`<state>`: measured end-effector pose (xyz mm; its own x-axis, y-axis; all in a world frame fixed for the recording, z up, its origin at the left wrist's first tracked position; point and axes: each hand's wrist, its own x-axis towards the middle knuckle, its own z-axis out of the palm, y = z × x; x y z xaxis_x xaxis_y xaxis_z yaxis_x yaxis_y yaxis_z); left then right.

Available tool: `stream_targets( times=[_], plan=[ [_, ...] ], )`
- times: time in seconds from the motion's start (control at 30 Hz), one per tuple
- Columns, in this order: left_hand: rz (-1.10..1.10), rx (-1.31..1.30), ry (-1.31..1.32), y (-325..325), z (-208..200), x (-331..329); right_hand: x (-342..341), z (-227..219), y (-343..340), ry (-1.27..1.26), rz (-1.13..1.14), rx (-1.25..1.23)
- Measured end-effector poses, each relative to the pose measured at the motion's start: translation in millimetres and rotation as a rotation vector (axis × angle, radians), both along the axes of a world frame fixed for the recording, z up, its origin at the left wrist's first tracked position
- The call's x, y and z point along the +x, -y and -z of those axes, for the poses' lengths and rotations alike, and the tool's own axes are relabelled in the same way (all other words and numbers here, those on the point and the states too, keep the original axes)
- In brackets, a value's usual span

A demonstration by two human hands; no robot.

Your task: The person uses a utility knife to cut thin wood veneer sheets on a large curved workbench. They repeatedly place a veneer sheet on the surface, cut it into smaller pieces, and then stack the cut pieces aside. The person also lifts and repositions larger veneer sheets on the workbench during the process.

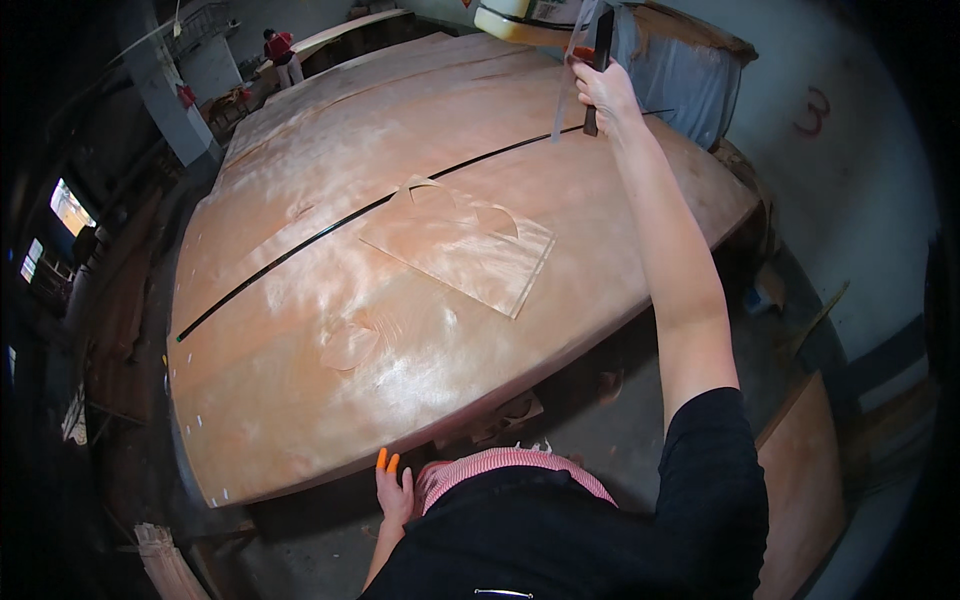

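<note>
My right hand [608, 92] reaches to the far right of a large stack of thin wood veneer [290, 400]. Its fingers close around a long dark bar-like tool [603, 38] with an orange part by the thumb; the exact kind is unclear. A translucent strip [562, 105] hangs beside it. My left hand [395, 492], with orange covers on two fingertips, is at the near edge of the stack, fingers stretched and holding nothing. A long black strip [330, 230] lies across the veneer. Nearer me lies a loose veneer piece [470, 245] with curved cut-outs.
A small rounded veneer patch [350, 346] lies left of the loose piece. Beyond my right hand are a yellowish container [510, 25] and a plastic-wrapped stack [690, 75]. Another person [281, 55] stands far left. A wood board [800, 490] leans at lower right.
</note>
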<state>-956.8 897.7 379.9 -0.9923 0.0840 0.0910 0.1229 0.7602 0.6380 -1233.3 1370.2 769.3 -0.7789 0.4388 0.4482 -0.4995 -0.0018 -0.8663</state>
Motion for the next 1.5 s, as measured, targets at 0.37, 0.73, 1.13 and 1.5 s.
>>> stream_targets(
  times=[0.37, 0.73, 1.13, 1.5],
  plan=[
    [0.246, -0.062, -0.073, 9, 0, -77, 87, -34, -17, -0.027, 0.053, 0.267],
    [0.267, 0.039, -0.008, 33, 12, -113, 19, 73, -115, 0.053, 0.188, -0.598],
    [0.249, 0.496, 0.155, 10, -26, -182, 81, 351, 262, 0.852, -0.434, 0.161],
    [0.220, 0.539, -0.186, 26, -39, -232, 71, 367, 351, 0.848, -0.335, 0.432]
  ],
)
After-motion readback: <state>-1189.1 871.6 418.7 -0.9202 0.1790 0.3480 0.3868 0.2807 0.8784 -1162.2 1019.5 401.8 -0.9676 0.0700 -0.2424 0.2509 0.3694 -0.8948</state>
